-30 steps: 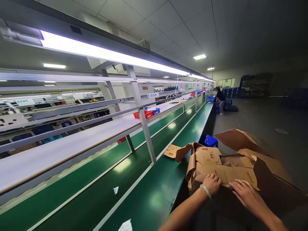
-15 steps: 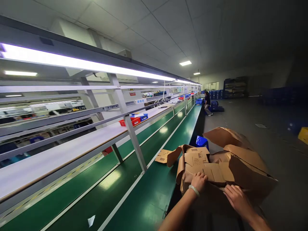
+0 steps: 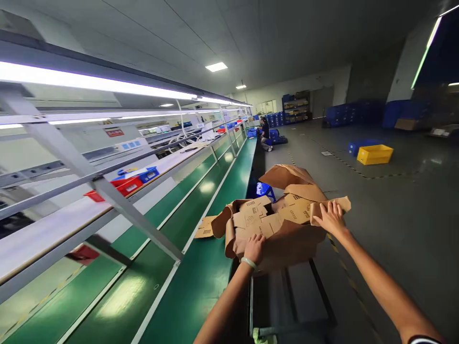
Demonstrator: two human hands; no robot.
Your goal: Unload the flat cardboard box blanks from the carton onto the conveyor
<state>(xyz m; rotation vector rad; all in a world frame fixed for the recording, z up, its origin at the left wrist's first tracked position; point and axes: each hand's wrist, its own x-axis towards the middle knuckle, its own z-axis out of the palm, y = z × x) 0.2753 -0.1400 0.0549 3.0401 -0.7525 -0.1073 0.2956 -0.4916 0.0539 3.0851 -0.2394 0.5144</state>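
A large torn wrapping of brown kraft paper [image 3: 287,246] lies open around flat, printed cardboard box blanks [image 3: 251,220]. It rests on a dark metal-framed stand or cart [image 3: 319,286] beside the green bench. My left hand [image 3: 254,248], with a pale bangle at the wrist, is curled over the near edge of the paper at the blanks. At the right side my right hand [image 3: 330,217] holds a folded-over flap of the paper, its fingers on top. A separate cardboard piece [image 3: 205,228] lies on the bench left of the wrapping.
A long green bench [image 3: 201,272] with a metal frame [image 3: 143,224] runs along the left. Red bin [image 3: 129,185] and blue bin [image 3: 148,174] stand on the white shelf. Beyond the wrapping is a blue stool [image 3: 263,189]. A yellow crate [image 3: 375,155] sits on the floor; a person [image 3: 265,134] crouches farther off.
My right hand has moved from the near edge to the right side, folding the paper flap there. My left hand stays at the near edge. The view has swung to the right.
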